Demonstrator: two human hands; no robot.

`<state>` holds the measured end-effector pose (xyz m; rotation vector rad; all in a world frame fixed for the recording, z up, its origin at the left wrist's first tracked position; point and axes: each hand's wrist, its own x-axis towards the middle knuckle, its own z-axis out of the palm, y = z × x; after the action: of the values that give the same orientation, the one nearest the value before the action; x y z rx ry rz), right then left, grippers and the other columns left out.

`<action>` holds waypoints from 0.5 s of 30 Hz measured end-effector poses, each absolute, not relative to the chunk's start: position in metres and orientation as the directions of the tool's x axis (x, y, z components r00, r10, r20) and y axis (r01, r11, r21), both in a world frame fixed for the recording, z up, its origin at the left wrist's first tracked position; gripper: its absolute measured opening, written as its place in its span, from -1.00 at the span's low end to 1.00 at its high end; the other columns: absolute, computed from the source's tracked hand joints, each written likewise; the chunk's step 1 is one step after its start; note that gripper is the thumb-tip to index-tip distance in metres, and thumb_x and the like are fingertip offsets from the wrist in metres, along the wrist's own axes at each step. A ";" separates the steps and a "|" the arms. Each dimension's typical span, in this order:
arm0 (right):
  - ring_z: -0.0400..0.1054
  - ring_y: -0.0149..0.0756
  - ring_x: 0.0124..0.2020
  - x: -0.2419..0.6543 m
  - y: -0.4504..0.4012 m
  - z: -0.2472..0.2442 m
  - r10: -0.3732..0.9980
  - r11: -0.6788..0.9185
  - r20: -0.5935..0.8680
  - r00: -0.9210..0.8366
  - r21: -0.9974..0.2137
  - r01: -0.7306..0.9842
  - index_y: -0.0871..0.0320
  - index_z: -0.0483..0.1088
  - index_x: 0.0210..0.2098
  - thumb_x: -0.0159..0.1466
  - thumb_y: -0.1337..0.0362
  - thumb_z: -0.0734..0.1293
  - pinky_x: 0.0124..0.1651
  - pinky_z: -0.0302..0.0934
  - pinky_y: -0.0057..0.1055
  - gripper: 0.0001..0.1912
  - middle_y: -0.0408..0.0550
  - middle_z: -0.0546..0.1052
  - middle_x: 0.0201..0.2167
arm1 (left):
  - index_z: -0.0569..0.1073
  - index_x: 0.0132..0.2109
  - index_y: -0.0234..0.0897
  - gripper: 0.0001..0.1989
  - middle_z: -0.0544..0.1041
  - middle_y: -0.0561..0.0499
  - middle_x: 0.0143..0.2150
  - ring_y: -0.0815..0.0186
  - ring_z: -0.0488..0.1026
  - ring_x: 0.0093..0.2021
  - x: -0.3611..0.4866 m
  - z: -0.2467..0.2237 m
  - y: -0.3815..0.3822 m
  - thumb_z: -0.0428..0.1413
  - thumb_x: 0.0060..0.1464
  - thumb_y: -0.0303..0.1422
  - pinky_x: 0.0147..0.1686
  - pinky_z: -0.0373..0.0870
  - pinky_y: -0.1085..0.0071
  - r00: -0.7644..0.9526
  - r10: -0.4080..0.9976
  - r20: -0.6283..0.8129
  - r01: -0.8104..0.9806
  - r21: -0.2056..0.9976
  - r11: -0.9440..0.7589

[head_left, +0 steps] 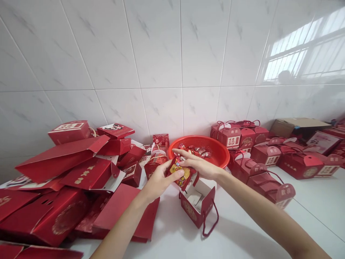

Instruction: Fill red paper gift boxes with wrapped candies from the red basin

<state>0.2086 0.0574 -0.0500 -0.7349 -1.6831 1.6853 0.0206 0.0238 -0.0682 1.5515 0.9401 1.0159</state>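
Wrapped sweets [180, 174], held up at the far edge of an open box [191, 212], the work seemingly partway along. Left to right: heaped red cartons [87, 175], apparently still to do; left hand [159, 181], its grip closed round the sweets; open box on the table [171, 230], not yet shut; right hand [202, 167], fingers stretched over the sweets, its grip impossible to tell; red basin [217, 149], more sweets [203, 152] inside; closed boxes [271, 190], presumably finished
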 end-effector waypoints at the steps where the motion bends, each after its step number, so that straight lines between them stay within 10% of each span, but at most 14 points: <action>1: 0.38 -0.22 0.10 0.203 0.054 -0.053 0.779 0.064 0.063 -0.624 -0.998 -0.021 -0.06 0.15 0.35 0.26 0.15 0.36 0.12 0.32 -0.29 -0.31 -0.07 0.42 0.16 | 0.47 0.14 -0.25 -0.42 0.57 -0.13 0.08 0.04 0.48 0.11 0.020 -0.068 0.024 0.29 0.03 -0.07 0.07 0.43 0.22 0.346 0.926 0.150 0.063 0.981 -0.182; 6: 0.11 -0.14 0.35 0.191 0.052 -0.056 0.820 0.210 0.154 -0.552 -0.977 0.039 -0.02 0.20 0.33 0.38 -0.08 0.22 0.34 0.12 -0.16 -0.40 -0.06 0.25 0.33 | 0.47 0.07 -0.29 -0.39 0.63 -0.09 -0.08 0.09 0.58 -0.07 0.020 -0.071 0.028 0.37 -0.09 -0.13 -0.06 0.49 0.25 0.285 0.950 0.125 -0.036 0.992 -0.120; 11: 0.50 -0.16 -0.19 0.217 0.078 -0.035 0.855 0.252 0.085 -0.512 -0.930 0.266 0.10 0.29 0.23 0.42 -0.16 0.06 -0.23 0.45 -0.23 -0.39 0.13 0.46 0.12 | 0.47 -0.04 -0.29 -0.46 0.64 -0.06 -0.18 0.18 0.60 -0.22 0.019 -0.068 0.030 0.38 -0.11 -0.11 -0.21 0.53 0.33 0.102 0.982 0.157 -0.106 0.984 -0.146; 15: 0.51 -0.27 -0.18 0.255 0.128 -0.038 0.943 0.284 0.039 -0.329 -0.609 0.741 0.21 0.37 0.11 0.48 0.15 0.04 -0.22 0.39 -0.45 -0.58 0.06 0.56 -0.02 | 0.48 -0.11 -0.30 -0.43 0.64 -0.05 -0.25 0.20 0.60 -0.27 0.019 -0.060 0.026 0.41 -0.20 -0.07 -0.31 0.52 0.39 0.011 0.995 0.097 -0.146 0.985 -0.095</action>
<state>0.2551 0.1284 -0.0375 -1.5169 -2.1662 0.7026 0.0192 0.0263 -0.0599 1.1780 1.0403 1.3311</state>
